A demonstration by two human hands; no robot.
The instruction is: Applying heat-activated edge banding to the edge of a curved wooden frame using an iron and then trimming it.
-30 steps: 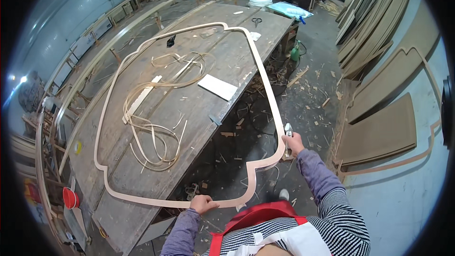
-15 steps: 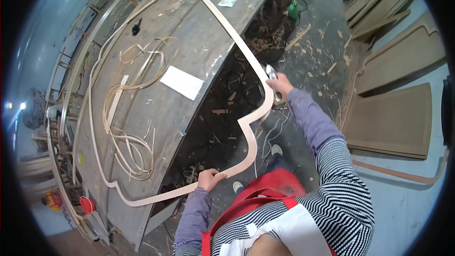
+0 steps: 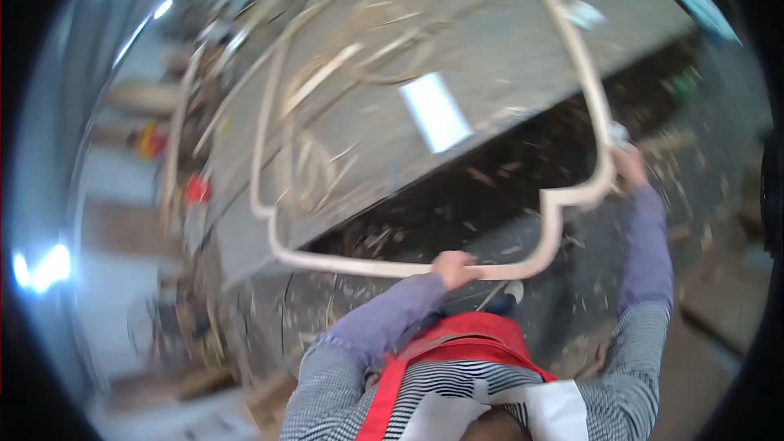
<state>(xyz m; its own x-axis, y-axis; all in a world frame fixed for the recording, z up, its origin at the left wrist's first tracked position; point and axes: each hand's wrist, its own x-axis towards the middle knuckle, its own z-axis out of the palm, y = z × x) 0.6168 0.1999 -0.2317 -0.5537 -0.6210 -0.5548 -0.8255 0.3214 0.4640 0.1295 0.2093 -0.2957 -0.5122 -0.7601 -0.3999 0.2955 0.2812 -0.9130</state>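
A large pale wooden frame (image 3: 586, 73) with a curved, notched outline reaches from my body out over the workbench (image 3: 498, 41). At its near edge my left hand (image 3: 456, 269) is closed around the frame's strip. My right hand (image 3: 629, 167) is at the frame's right side by the rounded corner, closed on a silver metal hand tool (image 3: 618, 132). Blur and the fingers hide much of that tool, so its exact kind is unclear. The tool's head sits against or just beside the frame's outer edge; I cannot tell whether it touches.
On the bench lie a white sheet (image 3: 437, 113), looped thin strips (image 3: 306, 167) and a small white piece (image 3: 584, 14). Wood scraps litter the dark space below the bench edge and the floor (image 3: 572, 294). A red round object (image 3: 198, 189) is at the bench's left end.
My view has turned left, so bench and frame appear rotated and shifted right. Both hands keep their holds, on the frame's near edge and on the silver tool at the right corner.
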